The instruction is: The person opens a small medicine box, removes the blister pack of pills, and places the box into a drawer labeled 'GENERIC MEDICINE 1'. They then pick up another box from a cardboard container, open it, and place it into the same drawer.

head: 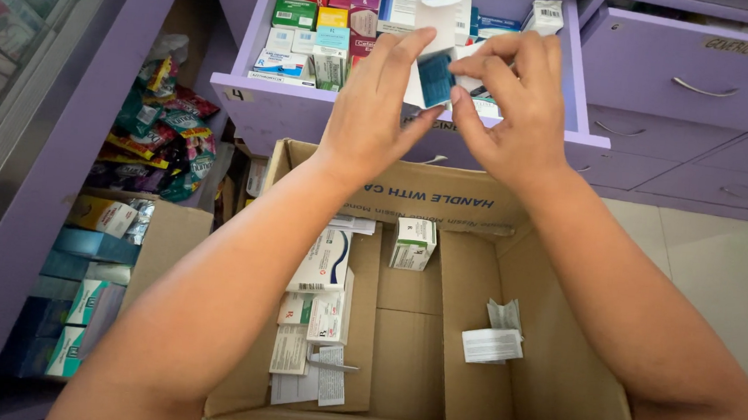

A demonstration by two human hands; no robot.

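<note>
Purple drawer edge sits just beyond my cardboard box; above its open middle, my left hand and right hand pinch one small white-and-blue box.

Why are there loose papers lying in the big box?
Folded paper leaflets lie loose on the floor of the cardboard box, outside any pack, and more papers are scattered beside the small cartons on the left. Both hands, left and right, hold a small white-and-blue carton.

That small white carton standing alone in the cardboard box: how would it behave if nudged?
The small white carton stands upright, so it would probably tip. It looks light and thin-walled, likely sliding easily on the cardboard box floor and denting if squeezed.
</note>
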